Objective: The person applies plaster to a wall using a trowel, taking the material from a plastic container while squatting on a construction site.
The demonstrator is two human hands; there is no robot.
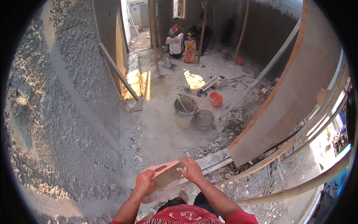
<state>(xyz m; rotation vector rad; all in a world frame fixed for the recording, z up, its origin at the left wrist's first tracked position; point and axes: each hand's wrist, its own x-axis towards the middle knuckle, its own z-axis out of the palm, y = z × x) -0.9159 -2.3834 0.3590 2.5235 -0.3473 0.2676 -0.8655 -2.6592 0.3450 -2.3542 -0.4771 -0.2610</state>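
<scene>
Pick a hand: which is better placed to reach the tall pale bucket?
Right, likely. The right hand sits nearer the tall pale bucket in this view; the left hand is lower and farther left. Both hold the pink tub, so the right would have to let go first.

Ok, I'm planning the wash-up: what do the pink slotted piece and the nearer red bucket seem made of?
Pink slotted piece: probably plastic, dull and smeared grey-brown; its thin edge and handle cutout suggest moulding. Nearer red bucket: likely plastic, smooth-looking, from its bright colour.
</scene>
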